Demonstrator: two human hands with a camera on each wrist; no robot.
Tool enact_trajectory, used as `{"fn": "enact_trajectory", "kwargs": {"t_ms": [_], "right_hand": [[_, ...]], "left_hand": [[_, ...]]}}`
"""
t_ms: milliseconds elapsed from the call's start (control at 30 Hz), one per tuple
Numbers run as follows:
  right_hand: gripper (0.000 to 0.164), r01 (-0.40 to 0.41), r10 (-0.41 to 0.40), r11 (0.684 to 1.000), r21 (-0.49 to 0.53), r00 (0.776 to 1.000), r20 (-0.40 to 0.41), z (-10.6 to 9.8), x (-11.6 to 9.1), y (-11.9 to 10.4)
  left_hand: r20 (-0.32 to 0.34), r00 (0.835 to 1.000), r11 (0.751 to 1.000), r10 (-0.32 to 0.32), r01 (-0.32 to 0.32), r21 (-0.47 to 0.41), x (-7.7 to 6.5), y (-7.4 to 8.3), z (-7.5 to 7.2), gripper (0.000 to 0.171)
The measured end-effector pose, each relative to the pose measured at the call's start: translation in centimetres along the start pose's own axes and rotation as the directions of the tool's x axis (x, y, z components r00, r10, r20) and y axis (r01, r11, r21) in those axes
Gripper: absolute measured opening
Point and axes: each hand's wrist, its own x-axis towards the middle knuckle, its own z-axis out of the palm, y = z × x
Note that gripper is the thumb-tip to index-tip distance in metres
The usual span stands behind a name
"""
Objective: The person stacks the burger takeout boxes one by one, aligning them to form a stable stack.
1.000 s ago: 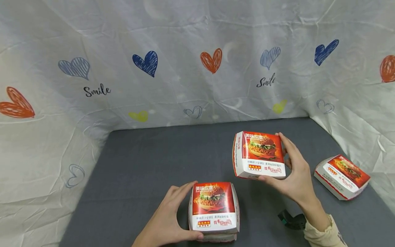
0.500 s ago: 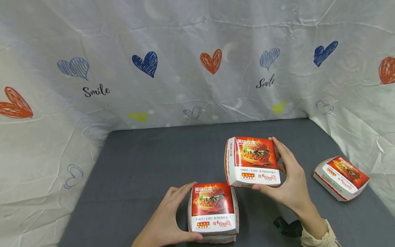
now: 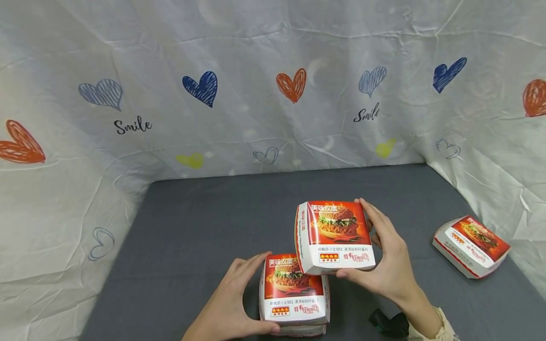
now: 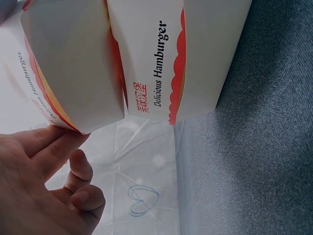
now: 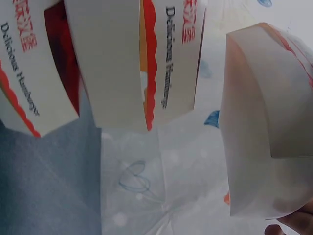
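Two hamburger boxes stand stacked on the dark table at front centre. My left hand [image 3: 228,303] holds the upper stacked box [image 3: 294,308] by its left side, thumb at the front corner, fingers at the back. Beneath it, the lower box [image 4: 205,63] rests on the cloth, mostly hidden in the head view. My right hand [image 3: 390,263] grips a third hamburger box [image 3: 337,229] from its right side, thumb in front, fingers behind. That box is in the air and overlaps the stack's back right corner in the head view. The right wrist view shows a gap between the held box [image 5: 259,127] and the stack.
Another hamburger box [image 3: 471,246] lies turned at an angle near the table's right edge. A black object [image 3: 388,324] is beside the right wrist. The grey cloth-covered table [image 3: 204,222] is bordered by a white curtain [image 3: 243,118] with printed hearts.
My right hand has moved left and toward the front with its hamburger box, from right of the stack to partly over it. The left hand and the stack have hardly moved.
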Motion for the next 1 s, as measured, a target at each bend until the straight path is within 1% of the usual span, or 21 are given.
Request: {"fn": "enact_trajectory", "kwargs": {"t_ms": [300, 400, 533, 633, 767, 1000], "right_hand": [[0.125, 0.060, -0.060, 0.998, 0.020, 0.998, 0.001, 0.9, -0.4, -0.8], [0.125, 0.057, -0.057, 0.998, 0.018, 0.998, 0.008, 1.1, -0.3, -1.1], [0.125, 0.052, -0.052, 0.999, 0.008, 0.999, 0.011, 1.4, -0.6, -1.4], [0.125, 0.044, -0.044, 0.999, 0.008, 0.999, 0.016, 1.7, -0.8, -1.7], [0.125, 0.033, -0.033, 0.999, 0.003, 0.999, 0.021, 2.1, -0.9, -2.1], [0.124, 0.044, -0.043, 0.999, -0.009, 0.998, 0.036, 2.7, -1.3, -2.8]], "left_hand": [[-0.001, 1.000, 1.000, -0.008, 0.008, -0.009, 0.0, 0.1, 0.0, 0.121], [-0.005, 1.000, 1.000, -0.005, 0.005, -0.007, 0.1, 0.1, 0.0, 0.121], [0.002, 1.000, 0.999, -0.025, 0.025, -0.027, 0.0, 0.2, -0.1, 0.121], [-0.006, 1.000, 1.000, -0.014, 0.014, -0.026, 0.0, 0.2, 0.0, 0.121], [-0.032, 0.999, 1.000, 0.022, -0.022, 0.000, 0.1, 0.1, 0.0, 0.121], [-0.052, 0.997, 0.998, 0.050, -0.049, 0.027, 0.1, 0.0, 0.1, 0.121]]}}
